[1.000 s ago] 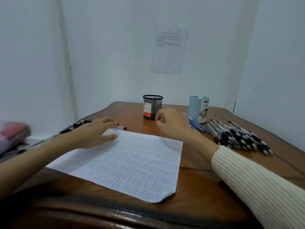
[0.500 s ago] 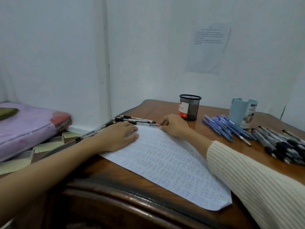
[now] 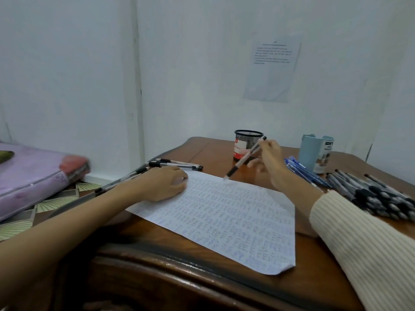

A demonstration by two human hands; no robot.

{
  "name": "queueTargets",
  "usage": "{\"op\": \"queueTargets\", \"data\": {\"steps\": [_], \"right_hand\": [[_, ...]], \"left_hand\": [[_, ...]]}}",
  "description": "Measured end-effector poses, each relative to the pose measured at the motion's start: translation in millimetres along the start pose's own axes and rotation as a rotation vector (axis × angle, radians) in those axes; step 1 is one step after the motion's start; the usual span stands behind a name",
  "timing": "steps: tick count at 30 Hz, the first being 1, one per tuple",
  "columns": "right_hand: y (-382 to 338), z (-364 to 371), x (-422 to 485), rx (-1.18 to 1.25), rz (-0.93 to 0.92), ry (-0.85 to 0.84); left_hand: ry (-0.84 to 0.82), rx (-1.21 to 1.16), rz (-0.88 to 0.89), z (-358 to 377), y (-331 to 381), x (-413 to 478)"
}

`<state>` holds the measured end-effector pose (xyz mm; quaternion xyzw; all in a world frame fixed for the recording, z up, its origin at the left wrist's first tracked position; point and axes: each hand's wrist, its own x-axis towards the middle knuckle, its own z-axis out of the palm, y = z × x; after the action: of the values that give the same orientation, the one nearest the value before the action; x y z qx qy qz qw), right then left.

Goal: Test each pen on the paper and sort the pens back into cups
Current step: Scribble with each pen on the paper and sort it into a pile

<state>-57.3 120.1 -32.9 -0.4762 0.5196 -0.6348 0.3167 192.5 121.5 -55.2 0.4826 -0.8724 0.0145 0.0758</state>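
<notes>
Our right hand (image 3: 272, 162) pinches a pen (image 3: 244, 158), its tip just at the far edge of the paper (image 3: 231, 221). Our left hand (image 3: 161, 182) lies relaxed on that paper's corner. On the brown wooden table (image 3: 202, 151), a mesh cup (image 3: 246, 140) stands just behind the grip, with a blue cup (image 3: 314, 153) and loose pens (image 3: 370, 194) to its right. White walls (image 3: 202, 63) close the corner, with a printed sheet (image 3: 272, 66) above.

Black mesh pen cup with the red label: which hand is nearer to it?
Right. The right hand, holding a slim black-tipped pen, is beside the black mesh cup on its right; the left hand rests on a corner of the white written-on paper, farther left.
</notes>
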Motion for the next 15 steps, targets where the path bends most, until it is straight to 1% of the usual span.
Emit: {"op": "queueTargets", "data": {"steps": [3,5,9,12,15], "right_hand": [[4,-24,-2,-0.115,-0.01,0.094],[6,-40,-3,-0.16,0.016,0.119],[8,-63,-11,-0.241,0.072,0.032],[8,-70,-16,-0.277,0.069,0.003],[6,-69,-19,-0.266,0.075,-0.057]], "left_hand": [[-0.012,-0.013,0.053,-3,23,13],[-0.027,-0.01,0.112,-4,44,23],[-0.087,-0.076,0.199,-1,81,43],[-0.128,-0.108,0.266,8,97,54],[-0.183,-0.153,0.281,19,104,58]]}}
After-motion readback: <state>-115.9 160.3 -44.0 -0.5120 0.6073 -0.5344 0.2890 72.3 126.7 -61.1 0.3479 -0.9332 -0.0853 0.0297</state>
